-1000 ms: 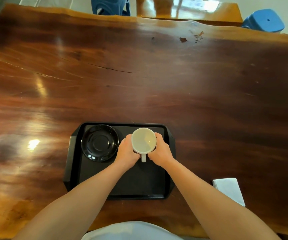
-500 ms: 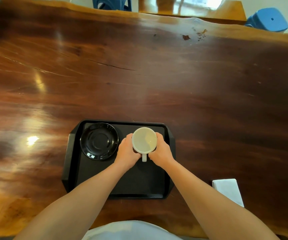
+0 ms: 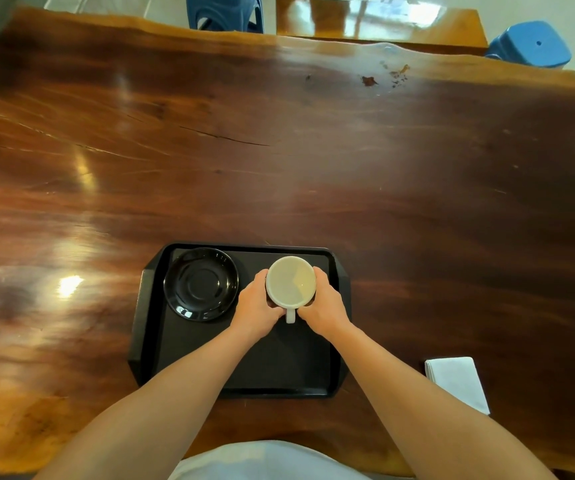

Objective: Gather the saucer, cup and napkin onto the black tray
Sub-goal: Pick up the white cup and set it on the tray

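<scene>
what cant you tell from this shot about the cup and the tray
- Head view: the hands cover the cup's sides and base, so whether it rests on the black tray is unclear.
- The forearms hide part of the tray's near rim.

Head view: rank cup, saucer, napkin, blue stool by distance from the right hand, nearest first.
1. Cup: on the black tray, cupped by the right hand and left hand.
2. Saucer: left part of the tray, past the left hand.
3. Napkin: on the table, right of the tray.
4. Blue stool: beyond the far right edge.
</scene>
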The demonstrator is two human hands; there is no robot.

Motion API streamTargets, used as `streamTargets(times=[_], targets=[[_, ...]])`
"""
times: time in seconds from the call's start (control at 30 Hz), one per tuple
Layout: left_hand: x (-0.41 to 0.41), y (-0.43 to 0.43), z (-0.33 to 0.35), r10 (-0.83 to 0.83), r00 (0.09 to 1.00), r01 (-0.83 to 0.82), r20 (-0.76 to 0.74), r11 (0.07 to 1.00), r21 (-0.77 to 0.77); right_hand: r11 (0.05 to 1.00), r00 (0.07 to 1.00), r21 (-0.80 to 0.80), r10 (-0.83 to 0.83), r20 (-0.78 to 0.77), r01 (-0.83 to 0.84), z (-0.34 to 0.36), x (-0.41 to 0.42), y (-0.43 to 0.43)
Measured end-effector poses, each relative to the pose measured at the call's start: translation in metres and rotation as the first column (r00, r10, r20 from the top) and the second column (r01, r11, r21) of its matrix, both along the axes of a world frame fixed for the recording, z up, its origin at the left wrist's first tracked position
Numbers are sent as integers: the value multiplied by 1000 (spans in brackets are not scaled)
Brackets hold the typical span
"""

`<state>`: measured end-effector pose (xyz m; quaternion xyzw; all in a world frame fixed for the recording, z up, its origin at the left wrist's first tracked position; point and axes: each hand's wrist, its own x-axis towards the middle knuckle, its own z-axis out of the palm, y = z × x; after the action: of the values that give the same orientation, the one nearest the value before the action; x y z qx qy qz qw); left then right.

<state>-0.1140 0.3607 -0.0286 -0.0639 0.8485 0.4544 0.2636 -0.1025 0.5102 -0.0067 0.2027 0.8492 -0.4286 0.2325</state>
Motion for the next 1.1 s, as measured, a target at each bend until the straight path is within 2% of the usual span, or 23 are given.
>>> streamTargets(times=[0.47, 0.63, 0.77, 1.1], targets=[[16, 3, 33, 37, 999, -36, 12, 996, -75, 995, 995, -5, -100, 9, 100, 19, 27, 0], [24, 4, 44, -35, 997, 21, -66, 980, -199, 991, 991, -13, -131, -11, 130, 35, 42, 4], [32, 14, 53, -75, 996, 59, -42, 952, -301, 989, 989, 0, -150, -12, 150, 39, 60, 16], [62, 70, 50, -343, 939, 324, -28, 908, -265, 946, 946, -6, -324, 22, 324, 32, 126, 66]])
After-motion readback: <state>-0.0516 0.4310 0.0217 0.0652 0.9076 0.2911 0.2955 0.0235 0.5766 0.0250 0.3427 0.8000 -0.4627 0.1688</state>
